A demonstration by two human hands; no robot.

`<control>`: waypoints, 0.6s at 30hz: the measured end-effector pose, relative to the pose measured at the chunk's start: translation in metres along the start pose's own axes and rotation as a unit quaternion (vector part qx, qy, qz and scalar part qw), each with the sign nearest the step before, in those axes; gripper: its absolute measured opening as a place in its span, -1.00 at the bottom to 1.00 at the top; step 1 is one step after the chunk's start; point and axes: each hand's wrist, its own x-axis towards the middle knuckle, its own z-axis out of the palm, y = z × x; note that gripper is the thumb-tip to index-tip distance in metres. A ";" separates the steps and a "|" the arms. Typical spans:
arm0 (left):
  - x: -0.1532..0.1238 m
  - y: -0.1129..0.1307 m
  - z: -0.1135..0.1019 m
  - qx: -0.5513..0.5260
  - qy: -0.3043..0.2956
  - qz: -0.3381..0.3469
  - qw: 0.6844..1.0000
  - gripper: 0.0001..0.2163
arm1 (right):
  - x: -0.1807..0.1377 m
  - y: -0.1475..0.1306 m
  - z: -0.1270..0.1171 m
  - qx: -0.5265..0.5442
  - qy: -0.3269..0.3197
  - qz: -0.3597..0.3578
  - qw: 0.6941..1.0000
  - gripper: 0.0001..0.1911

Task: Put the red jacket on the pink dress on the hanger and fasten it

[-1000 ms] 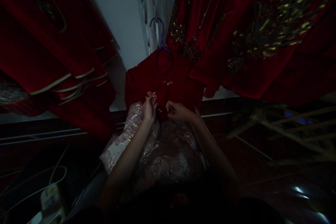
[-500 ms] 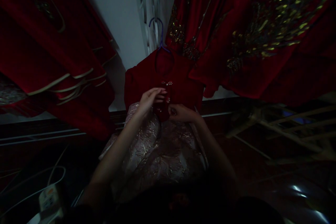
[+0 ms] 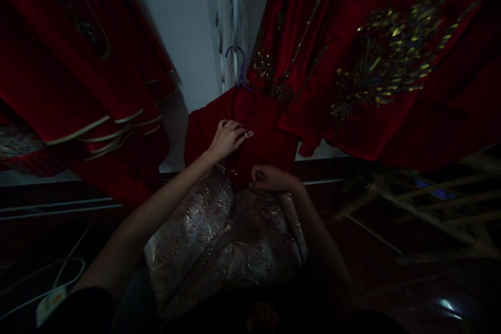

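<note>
A: Location of the red garment (image 3: 270, 138)?
B: It is hung from a purple hanger (image 3: 241, 68), its front turned toward the camera. Shiny patterned fabric (image 3: 203, 229) is seen just below its lower part.

A: State of the grip, left hand (image 3: 227, 138)?
B: The hand is laid over the upper front, fingers partly bent. Its fingertips are placed at a beaded ornament (image 3: 249, 134). Whether the ornament is pinched or merely touched cannot be told.

A: And the right hand (image 3: 271, 178)?
B: It is held lower, near the garment's bottom edge, fingers curled inward. Whether cloth or anything else is gripped cannot be told; too little light is given there.

A: Step in hand?
B: Judged as follows: the ornament is being handled by the left hand, while the lower front is perhaps being steadied by the right. A second small ornament (image 3: 234, 171), below the left hand, is left untouched.

A: Demands of the next move?
B: A fine fingertip pinch is judged to be required, with the cloth kept from swinging on its hanger. In such dimness, the beads could easily be missed.
</note>
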 end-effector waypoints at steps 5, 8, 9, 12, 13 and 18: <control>0.006 0.005 -0.010 -0.021 0.069 0.001 0.997 -0.79 | 0.001 0.000 0.000 0.013 0.034 -0.013 0.999 -0.89; 0.006 0.003 -0.009 -0.017 0.092 0.026 0.995 -0.80 | 0.002 -0.002 0.003 0.018 0.031 -0.015 0.999 -0.88; 0.006 0.001 -0.008 -0.012 0.093 0.040 0.995 -0.79 | 0.003 -0.003 0.003 0.020 0.028 -0.015 0.999 -0.88; 0.009 -0.007 -0.006 0.006 0.081 0.086 0.993 -0.77 | 0.002 -0.006 0.001 0.031 0.038 -0.021 0.999 -0.88; 0.010 -0.009 -0.007 0.011 0.073 0.097 0.993 -0.76 | 0.002 -0.007 0.000 0.035 0.049 -0.027 0.998 -0.89; 0.017 -0.010 -0.017 0.037 0.017 0.104 0.994 -0.75 | -0.004 -0.004 -0.008 0.051 0.067 -0.036 0.996 -0.90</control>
